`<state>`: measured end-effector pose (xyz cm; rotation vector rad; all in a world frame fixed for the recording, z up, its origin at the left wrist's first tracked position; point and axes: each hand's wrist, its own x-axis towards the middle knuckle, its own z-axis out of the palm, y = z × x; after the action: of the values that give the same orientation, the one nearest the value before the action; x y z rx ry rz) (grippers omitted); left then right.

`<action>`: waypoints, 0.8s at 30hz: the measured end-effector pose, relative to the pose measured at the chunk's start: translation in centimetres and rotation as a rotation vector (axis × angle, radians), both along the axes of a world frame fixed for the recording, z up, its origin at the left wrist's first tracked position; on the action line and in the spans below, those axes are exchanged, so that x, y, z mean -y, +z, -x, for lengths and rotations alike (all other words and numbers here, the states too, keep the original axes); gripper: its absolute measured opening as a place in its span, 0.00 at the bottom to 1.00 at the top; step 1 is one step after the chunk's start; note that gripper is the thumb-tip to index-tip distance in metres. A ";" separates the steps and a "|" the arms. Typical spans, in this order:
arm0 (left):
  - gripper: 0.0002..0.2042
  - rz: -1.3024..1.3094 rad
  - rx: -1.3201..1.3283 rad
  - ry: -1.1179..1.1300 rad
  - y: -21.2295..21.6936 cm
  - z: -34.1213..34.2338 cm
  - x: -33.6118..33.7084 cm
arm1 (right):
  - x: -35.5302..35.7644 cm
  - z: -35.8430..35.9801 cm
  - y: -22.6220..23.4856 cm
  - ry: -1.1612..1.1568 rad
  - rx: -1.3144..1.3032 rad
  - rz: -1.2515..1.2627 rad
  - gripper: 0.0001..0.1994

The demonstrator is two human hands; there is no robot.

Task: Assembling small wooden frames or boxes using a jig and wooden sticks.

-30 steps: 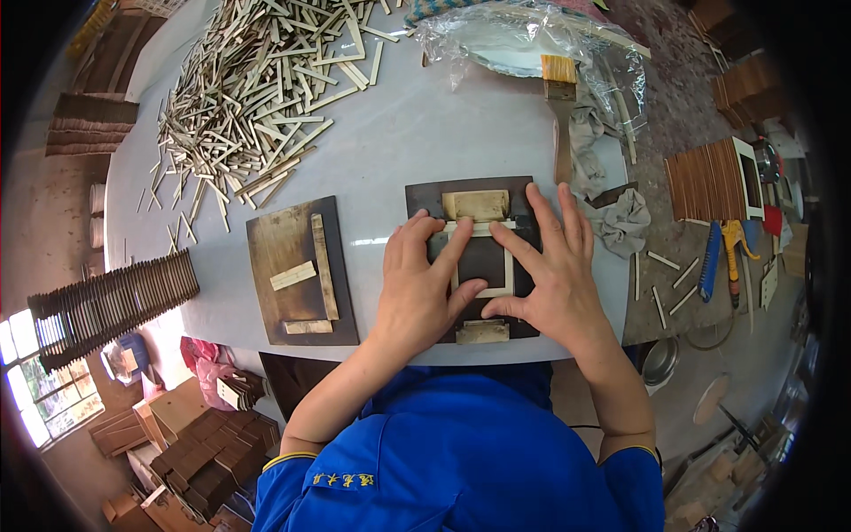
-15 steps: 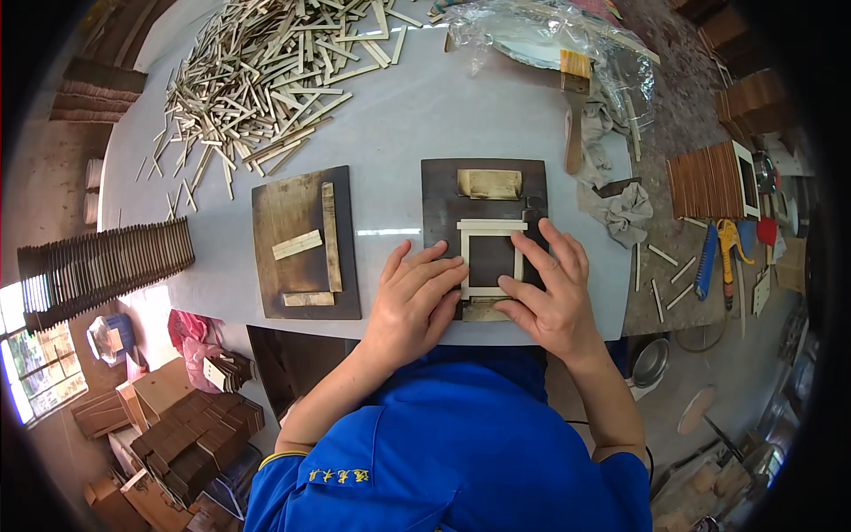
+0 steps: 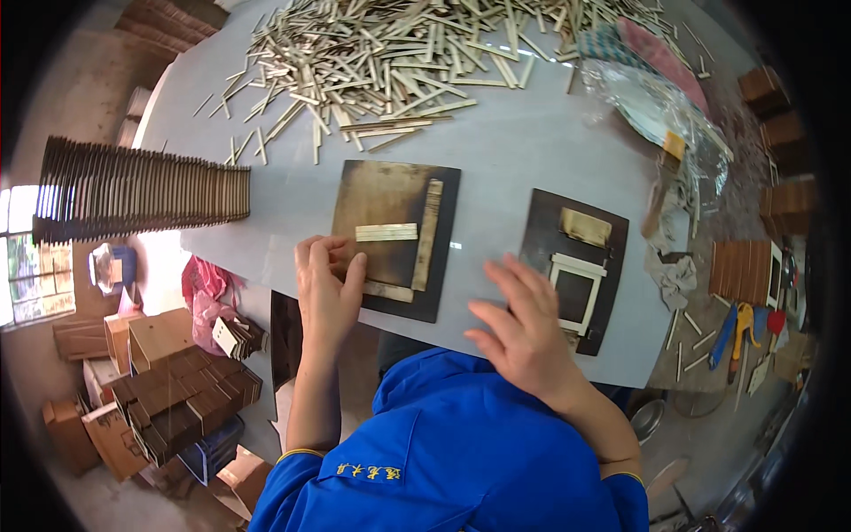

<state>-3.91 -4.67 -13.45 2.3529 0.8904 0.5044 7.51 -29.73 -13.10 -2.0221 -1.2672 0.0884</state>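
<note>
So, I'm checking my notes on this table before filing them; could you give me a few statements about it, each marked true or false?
1. A pale rectangular wooden frame lies on the dark flat board at the right. True.
2. The right hand grips that frame. False: its spread fingers show nothing held.
3. Short pale wooden strips lie side by side on the brown-stained board at the left. True.
4. The flat brush with yellow bristles lies on the brown-stained board. False: the brush lies toward the right side of the grey table.
5. A heap of thin pale wooden sticks lies at the table's far side. True.
</note>
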 end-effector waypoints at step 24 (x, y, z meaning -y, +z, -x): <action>0.10 0.275 -0.041 -0.056 0.0 -1.4 -2.2 | -9.1 2.7 -2.2 0.066 -0.127 0.126 0.32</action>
<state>-2.51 -2.47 -13.49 2.1363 0.8509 0.2912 4.76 -20.67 -15.28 -2.0453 -1.2755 0.3297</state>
